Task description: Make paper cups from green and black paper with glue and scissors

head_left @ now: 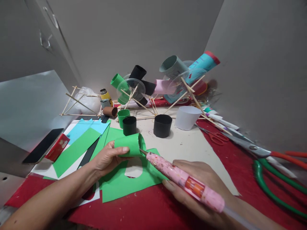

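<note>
My left hand (109,158) holds a short green paper cylinder (127,145) on its side, thumb on the outer wall, its rim turned to the right. My right hand (196,182) is closed around a pink-handled soldering iron (175,175) with an orange window and a cord. The thin metal tip meets the cylinder's rim; whether it presses on it I cannot tell. Below lies a green paper sheet (115,188) with a rounded hole cut in it. Just beyond stand two black paper cups (129,126), a small green cup (123,116) and a white paper cup (187,118).
Wooden-stick frames carry clear discs (131,91) with coloured paper tubes at the back. Large shears (254,148) and red-handled scissors (217,138) lie right. On the left are green strips (76,150), a red box (57,147) and a phone-like black slab (42,145). Grey walls enclose the table.
</note>
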Available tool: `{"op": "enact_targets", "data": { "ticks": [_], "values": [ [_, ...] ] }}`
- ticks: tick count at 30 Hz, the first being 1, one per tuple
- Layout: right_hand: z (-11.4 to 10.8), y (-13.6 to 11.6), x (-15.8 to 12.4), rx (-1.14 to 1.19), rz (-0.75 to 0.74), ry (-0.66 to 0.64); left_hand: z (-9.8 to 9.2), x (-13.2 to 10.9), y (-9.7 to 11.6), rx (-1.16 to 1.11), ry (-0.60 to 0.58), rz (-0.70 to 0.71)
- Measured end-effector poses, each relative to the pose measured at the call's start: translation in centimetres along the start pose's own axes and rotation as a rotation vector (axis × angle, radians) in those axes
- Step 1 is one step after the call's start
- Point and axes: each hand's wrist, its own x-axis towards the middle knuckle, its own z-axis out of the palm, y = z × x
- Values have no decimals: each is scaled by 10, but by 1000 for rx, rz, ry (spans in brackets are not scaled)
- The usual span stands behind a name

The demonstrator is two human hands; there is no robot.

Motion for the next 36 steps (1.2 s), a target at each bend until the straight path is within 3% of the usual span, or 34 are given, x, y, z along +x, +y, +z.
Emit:
{"op": "enact_targets", "data": {
  "ticks": [13,25,36],
  "values": [
    [-3,4,1,29,-42,-68,2,-1,3,-49,32,-1],
    [-2,4,-1,-31,-68,-67,1,-3,3,-114,-20,21],
    [-3,1,1,-17,-88,-49,1,-4,4,-153,16,32]
  ]
}}
